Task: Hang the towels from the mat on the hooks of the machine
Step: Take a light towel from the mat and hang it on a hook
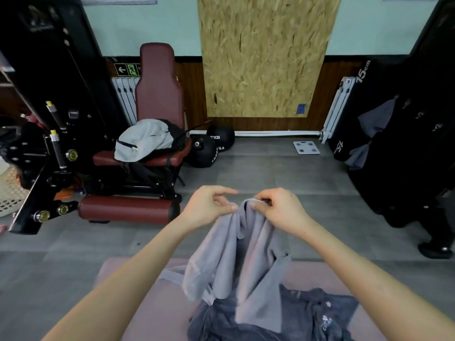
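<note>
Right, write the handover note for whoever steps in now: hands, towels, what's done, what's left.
Hands: left hand and right hand both pinch the top edge of the light grey towel, held up over the pink mat.
On the mat: dark towels, heaped.
Done: two grey towels hang on the black machine at right.
Left: hang the held towel on a free hook, then the dark ones.
</note>
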The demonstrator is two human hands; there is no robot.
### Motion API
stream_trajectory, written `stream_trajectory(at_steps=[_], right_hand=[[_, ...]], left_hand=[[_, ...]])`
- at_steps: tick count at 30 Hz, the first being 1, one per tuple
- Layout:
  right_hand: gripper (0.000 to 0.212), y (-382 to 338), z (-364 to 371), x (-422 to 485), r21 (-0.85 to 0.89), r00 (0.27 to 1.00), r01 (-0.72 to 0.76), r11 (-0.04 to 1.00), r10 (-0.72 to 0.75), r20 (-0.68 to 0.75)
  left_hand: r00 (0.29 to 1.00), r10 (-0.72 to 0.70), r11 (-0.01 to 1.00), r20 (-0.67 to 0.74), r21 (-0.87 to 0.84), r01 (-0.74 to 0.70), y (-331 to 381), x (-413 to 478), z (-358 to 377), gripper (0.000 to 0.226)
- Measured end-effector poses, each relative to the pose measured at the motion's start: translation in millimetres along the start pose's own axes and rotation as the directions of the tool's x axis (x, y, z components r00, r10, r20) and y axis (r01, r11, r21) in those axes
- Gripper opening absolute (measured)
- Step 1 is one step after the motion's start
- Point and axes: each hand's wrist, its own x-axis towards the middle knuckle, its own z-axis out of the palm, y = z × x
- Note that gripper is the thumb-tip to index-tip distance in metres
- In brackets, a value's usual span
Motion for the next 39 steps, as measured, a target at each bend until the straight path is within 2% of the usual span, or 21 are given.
stream_trajectory(at_steps=[3, 8, 11, 14, 16, 18, 21, 23, 26, 28, 30, 33, 36, 39], right_hand=[[0.021, 13.5, -22.4, -1.7, 0.247, 0.993, 0.023, 0.969, -0.052, 0.11], [0.018, 45.3, -64.2, -9.6, 0.532, 0.96, -0.036, 0.846, -0.119, 0.254], [0.037, 70.9, -75.1, -18.4, 0.623, 0.964, -0.072, 0.779, -0.106, 0.244], [0.035, 100.6, -74.1, -31.1, 0.681, 0.989, -0.09, 0.727, -0.018, 0.15], [0.024, 117.3, -70.4, -41.6, 0.673, 0.994, -0.07, 0.736, -0.008, 0.112], [0.016, 129.4, -63.1, -50.7, 0.596, 0.992, -0.038, 0.802, -0.043, 0.121], [0.031, 152.1, -47.6, -60.1, 0.438, 0.99, 0.014, 0.899, -0.073, 0.118], [0.034, 173.7, -40.7, -63.5, 0.308, 0.993, 0.022, 0.951, -0.057, 0.103], [0.015, 199.8, -41.9, -64.4, 0.181, 0.995, 0.025, 0.983, -0.042, 0.089], [0.024, 209.9, -45.9, -63.1, 0.04, 0.984, 0.039, 0.998, -0.045, 0.172], [0.021, 216.4, -47.2, -65.1, -0.023, 0.967, 0.03, 0.999, -0.023, 0.255], [0.006, 217.3, -51.3, -71.9, 0.164, 0.966, -0.089, 0.983, 0.045, 0.254], [0.016, 209.5, -57.2, -73.4, 0.36, 0.985, -0.156, 0.92, 0.116, 0.13], [0.013, 197.5, -68.1, -71.2, 0.497, 0.964, -0.213, 0.842, 0.264, -0.035]], left_hand=[[0.999, -0.005, 0.998, 0.042, -0.058, 0.008, 28.8, 9.4, 29.2, 0.032], [0.999, -0.033, 0.994, -0.006, -0.107, 0.032, 64.8, 22.4, 59.7, 0.005], [0.997, -0.024, 0.997, -0.072, -0.069, 0.019, 90.2, 29.9, 72.7, 0.006], [0.995, 0.012, 0.998, -0.102, 0.056, -0.007, 106.7, 35.7, 78.7, 0.006], [0.994, 0.039, 0.993, -0.098, 0.114, -0.028, 116.3, 36.4, 82.3, 0.006], [0.992, 0.06, 0.991, -0.107, 0.122, -0.047, 127.0, 36.3, 85.7, 0.006], [0.983, 0.058, 0.995, -0.173, 0.088, -0.043, 139.0, 39.9, 78.3, 0.008], [0.975, 0.039, 0.998, -0.218, 0.06, -0.027, 141.8, 41.6, 65.0, 0.01], [0.975, 0.027, 0.996, -0.22, 0.087, -0.008, 140.3, 37.7, 49.1, 0.015], [0.975, 0.011, 0.996, -0.22, 0.088, 0.009, 133.9, 32.8, 41.9, 0.016], [0.968, -0.011, 0.998, -0.252, 0.059, 0.027, 123.9, 27.3, 32.3, 0.017], [0.96, -0.063, 0.997, -0.274, 0.023, 0.072, 108.7, 18.1, 17.6, 0.01], [0.957, -0.118, 0.988, -0.267, 0.067, 0.14, 90.9, 9.4, 7.3, 0.007], [0.938, -0.186, 0.962, -0.292, 0.139, 0.234, 68.4, -1.0, -0.3, 0.016]])
